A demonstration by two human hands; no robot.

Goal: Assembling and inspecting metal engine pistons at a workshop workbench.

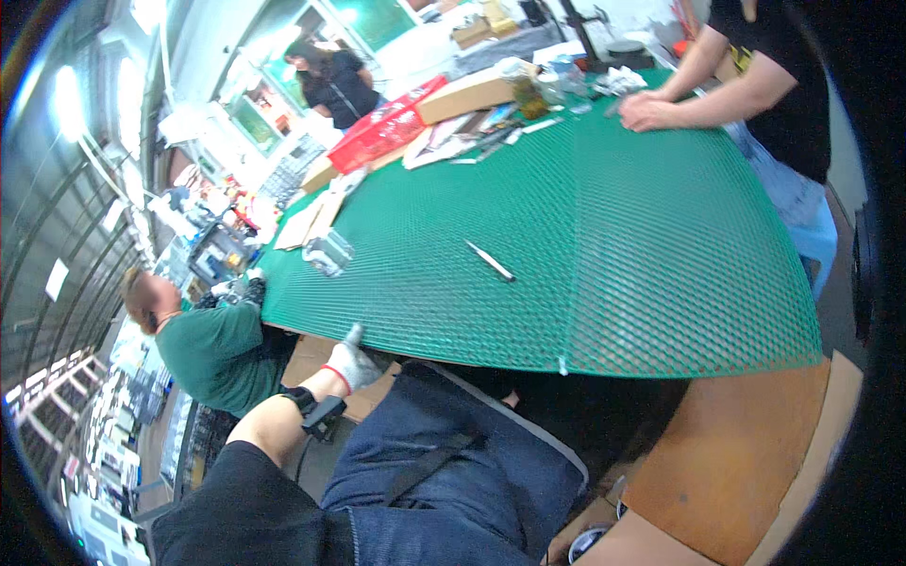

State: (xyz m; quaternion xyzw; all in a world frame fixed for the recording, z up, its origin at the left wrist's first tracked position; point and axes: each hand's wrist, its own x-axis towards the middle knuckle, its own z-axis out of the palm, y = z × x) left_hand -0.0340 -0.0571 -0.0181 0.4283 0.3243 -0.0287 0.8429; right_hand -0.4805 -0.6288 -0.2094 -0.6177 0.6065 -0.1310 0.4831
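Observation:
My left hand (352,366), in a white glove with a red cuff, is at the near edge of the green mesh-covered table (425,283). Its thumb rests up against the rim, and the other fingers seem to curl round the edge, partly hidden. A dark strap with a small black device (324,415) sits on my left wrist. My right hand is out of sight. On the tabletop, ahead and to the right of my left hand, lies a white pen (491,261) with a dark end. A clear plastic box (328,253) stands near the table's left side.
A co-worker in green (212,349) sits at the left; another in black (783,85) has both hands on the far right of the table. A red basket (377,127), cardboard box (467,97) and clear jar (528,97) line the far edge. A brown board (731,453) lies lower right.

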